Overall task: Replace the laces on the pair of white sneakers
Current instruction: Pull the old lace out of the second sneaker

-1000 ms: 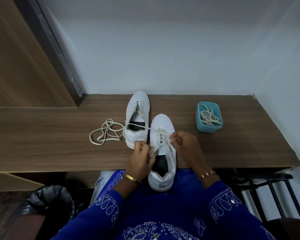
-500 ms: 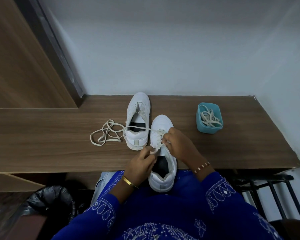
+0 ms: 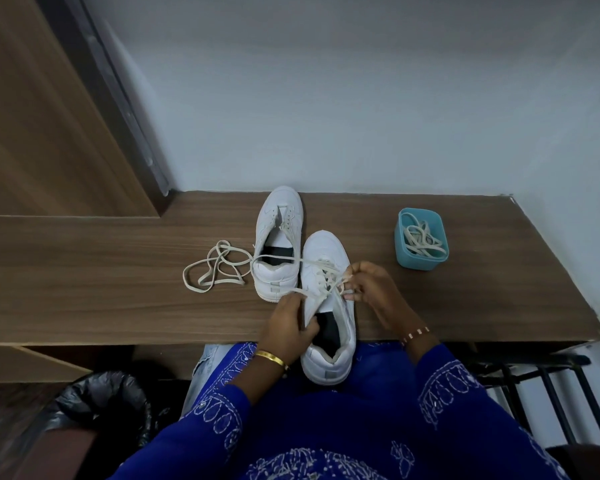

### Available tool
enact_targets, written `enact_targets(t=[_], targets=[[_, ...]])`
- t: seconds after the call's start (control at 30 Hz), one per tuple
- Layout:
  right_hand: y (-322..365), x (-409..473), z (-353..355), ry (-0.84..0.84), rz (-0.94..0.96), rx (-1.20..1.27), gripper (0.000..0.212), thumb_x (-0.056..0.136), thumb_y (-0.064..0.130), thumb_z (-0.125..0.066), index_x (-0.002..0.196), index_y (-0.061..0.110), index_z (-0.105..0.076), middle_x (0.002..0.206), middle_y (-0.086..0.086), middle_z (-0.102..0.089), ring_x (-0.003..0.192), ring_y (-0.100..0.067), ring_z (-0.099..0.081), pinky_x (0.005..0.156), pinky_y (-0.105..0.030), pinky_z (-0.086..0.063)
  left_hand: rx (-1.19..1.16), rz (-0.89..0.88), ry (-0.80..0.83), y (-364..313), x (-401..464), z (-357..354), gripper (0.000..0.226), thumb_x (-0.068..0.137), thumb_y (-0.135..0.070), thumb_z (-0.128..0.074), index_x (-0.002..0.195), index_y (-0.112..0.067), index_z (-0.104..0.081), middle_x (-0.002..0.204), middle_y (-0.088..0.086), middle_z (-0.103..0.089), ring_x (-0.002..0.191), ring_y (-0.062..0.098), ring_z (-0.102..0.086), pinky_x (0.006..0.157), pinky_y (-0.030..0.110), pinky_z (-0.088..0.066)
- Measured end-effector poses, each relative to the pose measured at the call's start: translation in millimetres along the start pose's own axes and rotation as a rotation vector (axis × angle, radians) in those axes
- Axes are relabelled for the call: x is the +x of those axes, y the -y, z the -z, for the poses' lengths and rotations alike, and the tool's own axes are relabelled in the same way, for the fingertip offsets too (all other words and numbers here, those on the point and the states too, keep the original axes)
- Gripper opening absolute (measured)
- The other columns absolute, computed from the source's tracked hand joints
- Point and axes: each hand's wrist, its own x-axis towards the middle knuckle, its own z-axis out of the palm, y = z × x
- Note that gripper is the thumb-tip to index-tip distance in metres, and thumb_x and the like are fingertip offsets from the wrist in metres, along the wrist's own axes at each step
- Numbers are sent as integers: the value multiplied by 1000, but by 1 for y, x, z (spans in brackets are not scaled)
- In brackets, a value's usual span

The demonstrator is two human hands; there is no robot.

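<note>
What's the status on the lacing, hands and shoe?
Left hand grips the near sneaker collar, pinching one lace end. Right hand pinches the lace at the eyelets. Far sneaker unlaced; lace's loose part trails across it. Nothing blocking.

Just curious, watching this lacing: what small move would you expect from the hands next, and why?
Probably the right hand pulls the lace it pinches through an eyelet of the near sneaker, while the left hand steadies the shoe; only the front eyelets look threaded.
</note>
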Motion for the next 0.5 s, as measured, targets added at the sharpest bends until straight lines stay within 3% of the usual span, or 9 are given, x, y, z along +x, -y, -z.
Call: enact_targets(t=[0.07, 0.13, 0.23, 0.3, 0.4, 0.43, 0.5], targets=[[5, 1, -2, -28, 189, -350, 19, 83, -4, -48, 79, 10, -59, 84, 0, -58, 72, -10, -52, 66, -13, -43, -19, 3, 85, -5, 4, 3, 40, 74, -19, -55, 108, 2, -53, 106, 14, -54, 97, 24, -50, 84, 23, -37], [8, 4, -3, -4, 473, -746, 19, 78, -1, -56, 91, 6, -66, 97, -7, -60, 83, -15, -53, 73, -9, -40, -49, 8, 159, -8, 9, 4, 54, 73, -11, -56, 124, 3, -46, 121, 16, -50, 114, 26, -47, 92, 15, -30], [6, 3, -8, 66, 649, -1199, 29, 82, 11, -56, 108, 7, -67, 106, -12, -61, 96, -27, -54, 81, -32, -45, -88, 0, 217, -7, 16, -2, 72, 68, -12, -47, 138, 1, -34, 139, 16, -40, 133, 26, -35, 111, 23, -23], [3, 2, -13, 73, 663, -1398, 27, 89, 19, -49, 108, 9, -66, 103, -10, -61, 95, -27, -53, 75, -31, -41, -101, 27, 226, -5, 17, -7, 76, 70, -16, -40, 143, -1, -25, 148, 17, -30, 140, 26, -24, 116, 25, -15], [3, 0, -16, 37, 706, -1473, 15, 87, 15, -57, 85, 5, -69, 83, -12, -63, 81, -30, -58, 63, -30, -35, -107, 41, 228, -6, 13, -7, 74, 72, -15, -33, 143, -1, -17, 152, 15, -18, 143, 23, -14, 108, 8, -2], [2, 1, -15, 16, 744, -1489, 9, 76, 12, -69, 69, 7, -66, 67, -10, -62, 68, -29, -59, 57, -28, -33, -116, 33, 224, -5, 12, -8, 74, 72, -14, -32, 144, -2, -16, 153, 15, -16, 143, 23, -12, 108, 8, -1], [2, 1, -14, -57, 794, -1591, 29, 47, 12, -85, 46, 16, -56, 44, 1, -51, 45, -19, -51, 48, -21, -25, -120, 35, 217, -3, 11, -9, 75, 72, -14, -31, 144, -3, -16, 153, 14, -15, 144, 22, -11, 109, 10, -2]])
